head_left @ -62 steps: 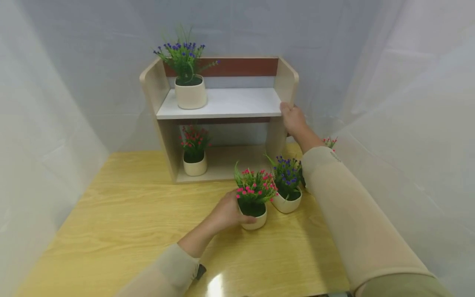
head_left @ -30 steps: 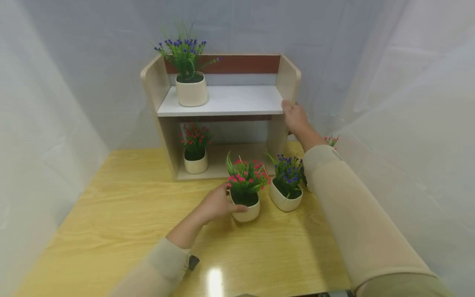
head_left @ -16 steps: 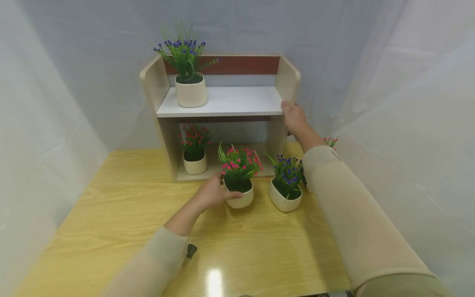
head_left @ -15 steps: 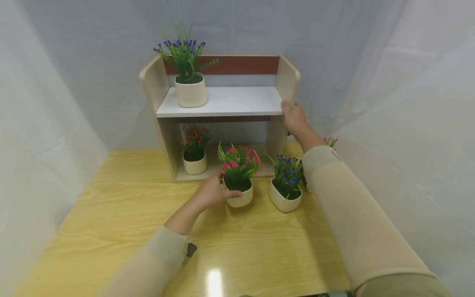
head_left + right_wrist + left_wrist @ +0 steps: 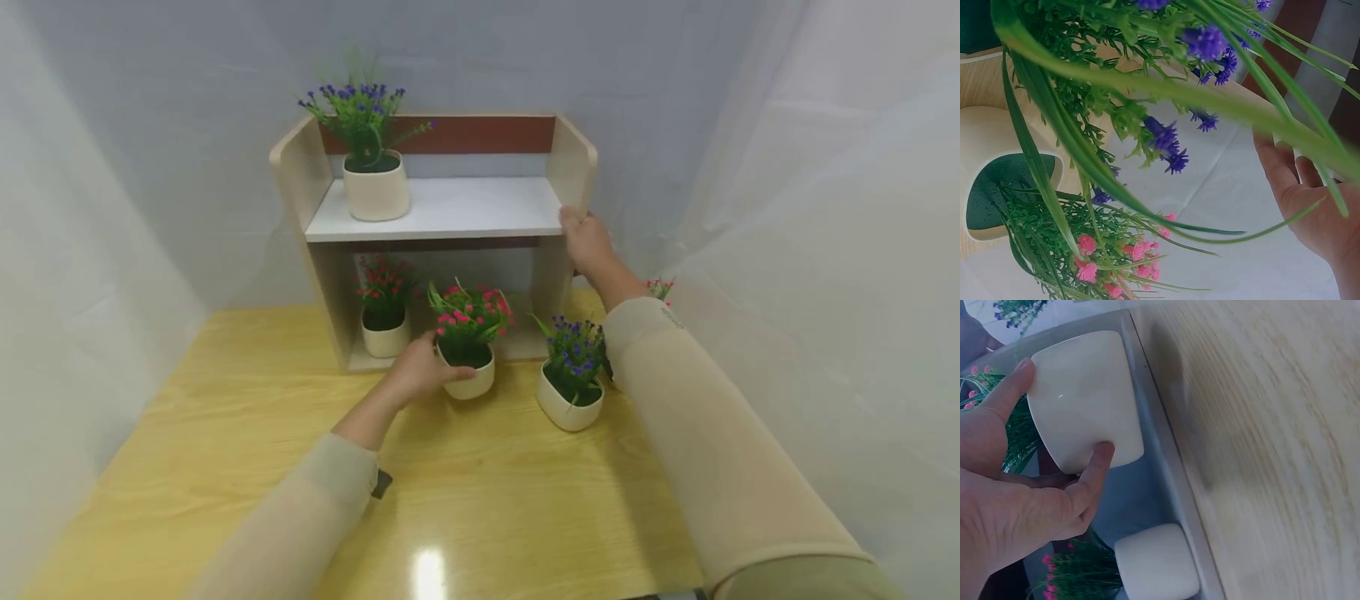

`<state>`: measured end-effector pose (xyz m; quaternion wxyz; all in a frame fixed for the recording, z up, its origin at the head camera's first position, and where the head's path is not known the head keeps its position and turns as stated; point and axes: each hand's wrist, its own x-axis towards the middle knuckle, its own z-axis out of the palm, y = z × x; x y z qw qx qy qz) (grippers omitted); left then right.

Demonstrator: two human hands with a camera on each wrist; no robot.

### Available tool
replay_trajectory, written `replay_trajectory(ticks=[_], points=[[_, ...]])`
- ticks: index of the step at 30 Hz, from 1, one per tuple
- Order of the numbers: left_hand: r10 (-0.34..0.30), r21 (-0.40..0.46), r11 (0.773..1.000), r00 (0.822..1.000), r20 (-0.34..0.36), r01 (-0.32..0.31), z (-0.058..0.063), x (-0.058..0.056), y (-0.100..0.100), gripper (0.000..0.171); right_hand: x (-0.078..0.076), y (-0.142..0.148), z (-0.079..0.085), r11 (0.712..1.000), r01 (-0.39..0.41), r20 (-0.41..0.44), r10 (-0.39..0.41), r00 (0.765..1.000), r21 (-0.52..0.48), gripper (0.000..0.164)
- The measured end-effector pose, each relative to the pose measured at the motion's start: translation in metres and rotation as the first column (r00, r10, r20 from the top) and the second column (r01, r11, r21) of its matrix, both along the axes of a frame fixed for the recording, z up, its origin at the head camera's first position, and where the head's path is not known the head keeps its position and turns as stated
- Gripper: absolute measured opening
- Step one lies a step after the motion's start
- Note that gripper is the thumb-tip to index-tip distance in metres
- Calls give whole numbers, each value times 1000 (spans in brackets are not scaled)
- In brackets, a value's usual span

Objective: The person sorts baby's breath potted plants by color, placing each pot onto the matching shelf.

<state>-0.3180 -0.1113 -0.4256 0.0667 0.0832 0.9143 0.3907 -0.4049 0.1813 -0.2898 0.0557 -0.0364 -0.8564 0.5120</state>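
Note:
My left hand [image 5: 416,371] grips a potted plant with pink flowers [image 5: 465,387] by its cream pot, thumb across the front. The pot is off the table, by the front edge of the lower shelf. In the left wrist view, fingers and thumb span the pot [image 5: 1085,394]. With my right hand [image 5: 588,242] I hold the right side panel of the small two-tier shelf [image 5: 487,200], thumb on the inner side near the white board. In the right wrist view, leaves and purple flowers partly cover the right hand [image 5: 1316,206].
A purple-flowered potted plant [image 5: 375,196] stands on the upper left; a red-flowered one [image 5: 386,340] sits below it. On the table [image 5: 480,508] is another purple-flowered pot [image 5: 570,408]. Pink flowers [image 5: 660,288] show behind the right sleeve.
My left hand has carried the pink-flowered plant left and forward, from beside the purple-flowered pot to the lower shelf's front edge. The right hand keeps its hold on the panel.

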Motion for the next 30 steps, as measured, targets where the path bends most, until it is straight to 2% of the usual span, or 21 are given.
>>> replay_trajectory(ticks=[7, 15, 24, 26, 30], points=[[8, 23, 1000, 1000, 7, -8, -9, -11, -3, 111, 1, -1, 1, 1000, -7, -6, 7, 1000, -5, 67], [18, -11, 1000, 999, -27, -18, -17, -20, -4, 106, 3, -3, 3, 1000, -26, -7, 26, 1000, -10, 70], [63, 40, 997, 998, 20, -63, -22, -24, -4, 116, 2, -3, 2, 999, -28, -13, 28, 1000, -15, 70], [62, 57, 996, 998, 10, -62, -24, -26, -4, 114, 2, -3, 2, 1000, -27, -19, 27, 999, -14, 70], [48, 145, 988, 998, -33, -43, -32, -30, -3, 106, 1, -1, 1, 1000, -15, -16, 14, 1000, -15, 70]])
